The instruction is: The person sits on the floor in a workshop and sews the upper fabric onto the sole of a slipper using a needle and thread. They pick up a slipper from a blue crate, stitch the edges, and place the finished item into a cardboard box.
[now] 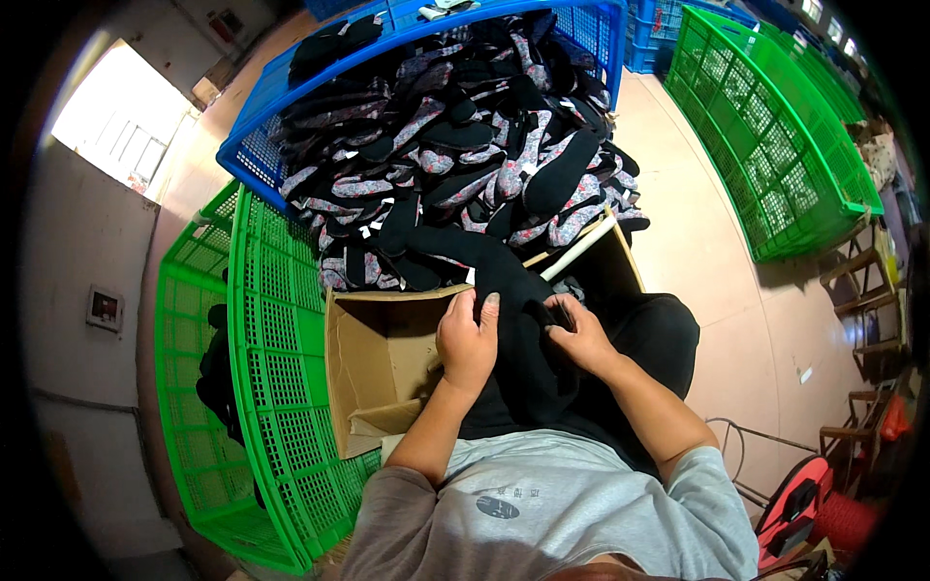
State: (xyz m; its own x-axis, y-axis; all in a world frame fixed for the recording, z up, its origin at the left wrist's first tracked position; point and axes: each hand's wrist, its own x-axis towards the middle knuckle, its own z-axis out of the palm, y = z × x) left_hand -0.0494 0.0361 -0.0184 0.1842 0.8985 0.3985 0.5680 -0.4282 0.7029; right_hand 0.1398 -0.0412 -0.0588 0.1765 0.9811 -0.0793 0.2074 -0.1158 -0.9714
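Observation:
A soft black fabric shoe piece [513, 290] lies across my lap, long and curved like a boot. On its left edge my left hand [468, 339] is closed, thumb on top. Fingers bent, my right hand [579, 334] pinches the fabric at its right side; its fingertips are partly hidden. Just beyond both hands rises a heap of black and floral-patterned shoe pieces [455, 145], several with small white tags. An open cardboard box [383, 320] stands beside my left forearm.
The heap spills from a blue plastic crate [254, 136] ahead. Green mesh crates [281, 387] stand at my left, black pieces inside one. Another green crate [775, 145] sits at the far right. A white tube [581, 247] slants beyond my right hand. Wooden stools [857, 281] line the right.

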